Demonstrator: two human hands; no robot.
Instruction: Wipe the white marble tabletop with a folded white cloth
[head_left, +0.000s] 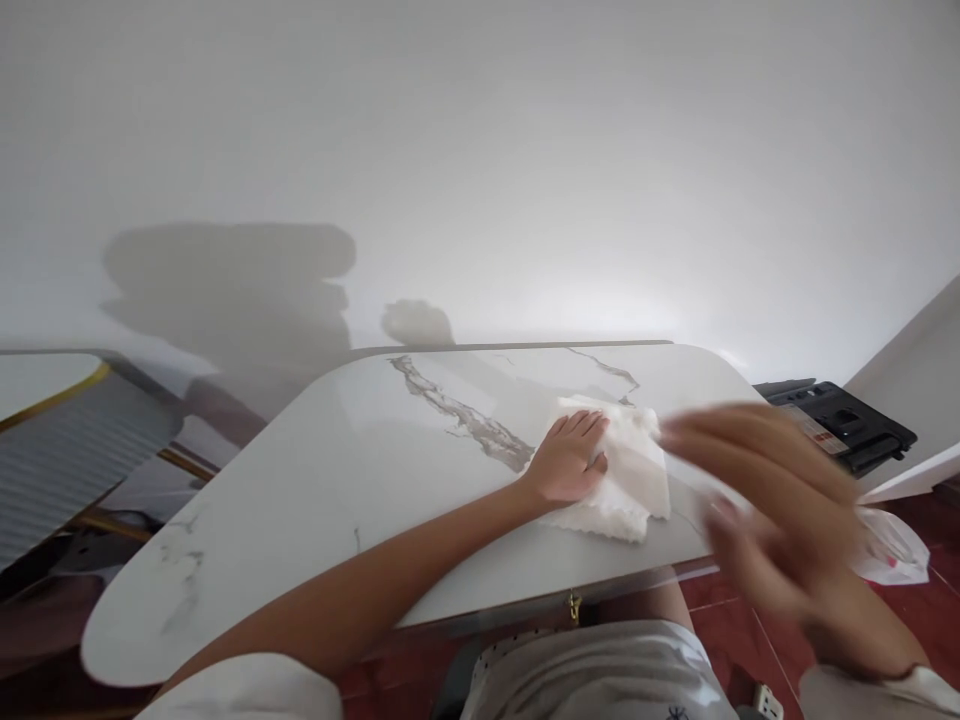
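Note:
A white paper towel (pixel 634 475) lies on a white marble-patterned table (pixel 337 470) toward its right end. My left hand (pixel 570 460) rests flat on the towel's left part, fingers stretched out and together, pressing it down. My right hand (pixel 765 500) hovers in the air to the right of the towel, close to the camera and smeared by motion; its fingers look spread and nothing shows in them.
A black device (pixel 847 420) lies beyond the table's right end. A white plastic bag (pixel 892 550) sits on the red floor at right. A second table with a gold rim (pixel 52 395) stands at left. A white wall (pixel 480 150) rises right behind.

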